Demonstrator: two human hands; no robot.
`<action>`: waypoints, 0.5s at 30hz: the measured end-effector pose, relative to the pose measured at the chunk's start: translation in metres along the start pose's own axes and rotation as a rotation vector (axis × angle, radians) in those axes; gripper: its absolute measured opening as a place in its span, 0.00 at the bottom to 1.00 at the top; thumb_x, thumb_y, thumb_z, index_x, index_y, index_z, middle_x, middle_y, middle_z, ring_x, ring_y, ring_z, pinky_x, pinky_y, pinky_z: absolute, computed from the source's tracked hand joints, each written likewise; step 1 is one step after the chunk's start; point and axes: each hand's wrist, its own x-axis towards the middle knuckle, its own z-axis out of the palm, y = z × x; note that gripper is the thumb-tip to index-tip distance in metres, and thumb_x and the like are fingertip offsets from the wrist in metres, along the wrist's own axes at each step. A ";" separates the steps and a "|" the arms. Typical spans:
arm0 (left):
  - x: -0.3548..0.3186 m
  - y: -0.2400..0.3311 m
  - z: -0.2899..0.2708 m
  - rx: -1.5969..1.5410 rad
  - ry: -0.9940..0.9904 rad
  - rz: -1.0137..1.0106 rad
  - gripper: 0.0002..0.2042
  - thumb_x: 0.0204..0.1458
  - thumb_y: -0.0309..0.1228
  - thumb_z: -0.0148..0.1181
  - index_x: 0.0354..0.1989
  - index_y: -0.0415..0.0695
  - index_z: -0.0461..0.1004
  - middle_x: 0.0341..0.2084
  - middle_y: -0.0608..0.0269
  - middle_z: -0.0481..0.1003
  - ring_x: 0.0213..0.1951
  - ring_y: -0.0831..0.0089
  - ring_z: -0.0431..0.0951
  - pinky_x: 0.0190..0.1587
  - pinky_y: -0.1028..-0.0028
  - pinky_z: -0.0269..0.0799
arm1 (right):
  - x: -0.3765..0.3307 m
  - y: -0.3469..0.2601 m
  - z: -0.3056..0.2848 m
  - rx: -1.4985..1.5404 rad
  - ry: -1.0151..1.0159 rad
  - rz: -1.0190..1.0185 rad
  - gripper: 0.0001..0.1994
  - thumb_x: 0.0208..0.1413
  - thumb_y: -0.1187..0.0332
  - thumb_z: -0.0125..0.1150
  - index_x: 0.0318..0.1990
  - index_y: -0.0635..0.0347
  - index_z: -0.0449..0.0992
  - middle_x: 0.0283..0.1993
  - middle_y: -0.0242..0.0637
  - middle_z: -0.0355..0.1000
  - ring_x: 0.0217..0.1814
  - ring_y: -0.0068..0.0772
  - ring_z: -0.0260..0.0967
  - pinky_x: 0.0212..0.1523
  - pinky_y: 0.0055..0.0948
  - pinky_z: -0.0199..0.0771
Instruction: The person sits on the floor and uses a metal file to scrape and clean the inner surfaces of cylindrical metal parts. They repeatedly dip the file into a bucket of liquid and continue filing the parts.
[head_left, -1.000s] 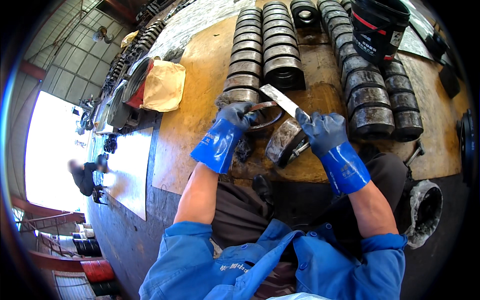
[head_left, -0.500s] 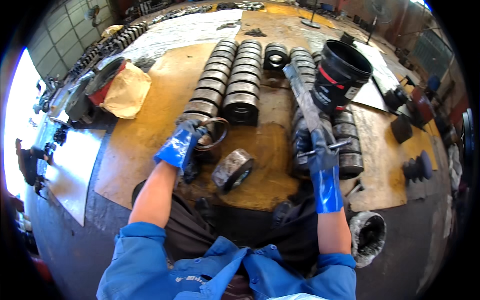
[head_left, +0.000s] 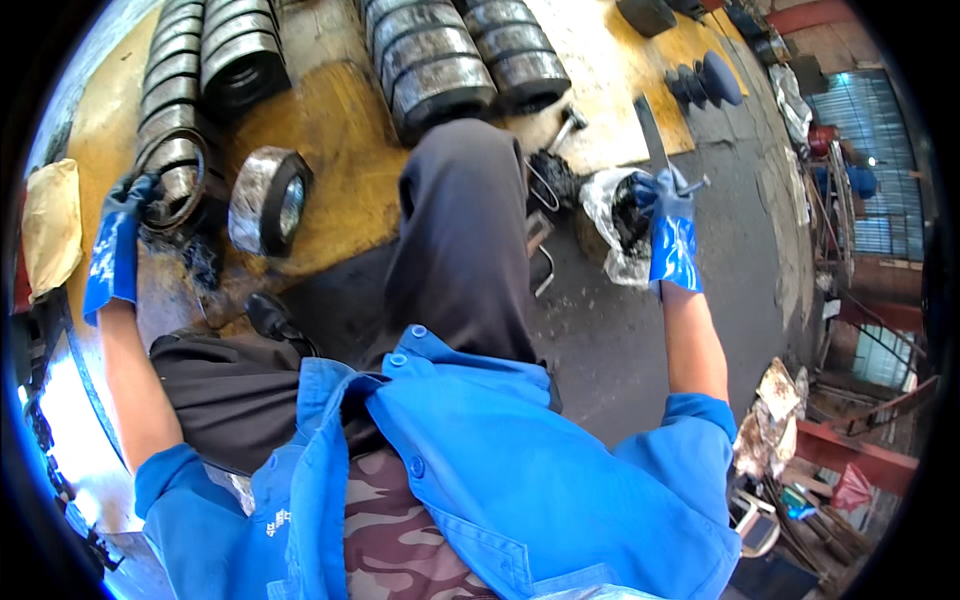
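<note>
My left hand (head_left: 125, 205), in a blue rubber glove, grips a thin metal ring (head_left: 203, 175) by its left side, against the near end of a row of metal rollers (head_left: 167, 112). To the right of the ring a loose, greasy metal roller (head_left: 268, 203) lies tilted on the stained board. Far to the right, my gloved right hand (head_left: 668, 200) is closed round a long flat-bladed scraper (head_left: 650, 130) and a short metal rod (head_left: 696, 187). That hand is beside the rim of a plastic-lined container (head_left: 592, 195) with black grease inside; its fingertips are partly hidden.
Several more rollers stand in rows (head_left: 437, 70) beyond my knee. A hammer-like tool (head_left: 570, 122) and a bent metal rod (head_left: 545, 272) lie near the container. A dark ribbed part (head_left: 705, 80) is at the upper right, and a tan sack (head_left: 52, 225) at the far left.
The view has turned right. My right hand, with the scraper and rod, has moved from over the right-hand rollers, near the black bucket, to the lined container. My left hand still holds the ring.
</note>
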 end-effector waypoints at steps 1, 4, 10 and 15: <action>0.010 -0.016 -0.003 -0.019 -0.033 -0.026 0.16 0.58 0.36 0.52 0.48 0.37 0.74 0.41 0.59 0.78 0.44 0.74 0.76 0.51 0.76 0.67 | -0.002 0.033 -0.020 -0.031 0.078 0.060 0.11 0.62 0.65 0.48 0.45 0.61 0.71 0.30 0.39 0.76 0.22 0.22 0.68 0.20 0.22 0.67; 0.025 -0.066 -0.019 -0.220 -0.075 -0.067 0.16 0.58 0.36 0.53 0.48 0.37 0.75 0.40 0.61 0.78 0.42 0.76 0.76 0.49 0.78 0.69 | -0.018 0.107 -0.043 -0.148 0.284 0.146 0.11 0.61 0.65 0.47 0.45 0.61 0.71 0.26 0.35 0.75 0.21 0.22 0.67 0.19 0.22 0.67; 0.000 -0.043 0.002 -0.216 -0.020 -0.130 0.15 0.57 0.36 0.55 0.47 0.38 0.75 0.38 0.65 0.77 0.38 0.79 0.75 0.44 0.80 0.69 | -0.029 0.157 -0.041 -0.967 0.354 0.043 0.17 0.58 0.61 0.48 0.49 0.61 0.72 0.43 0.55 0.74 0.47 0.54 0.72 0.45 0.45 0.71; 0.008 -0.065 -0.009 -0.198 -0.057 -0.152 0.15 0.58 0.34 0.54 0.48 0.37 0.75 0.38 0.64 0.77 0.38 0.79 0.75 0.43 0.79 0.70 | 0.007 0.169 0.014 -1.210 0.160 0.488 0.16 0.57 0.63 0.45 0.49 0.57 0.70 0.47 0.55 0.73 0.50 0.54 0.72 0.49 0.48 0.72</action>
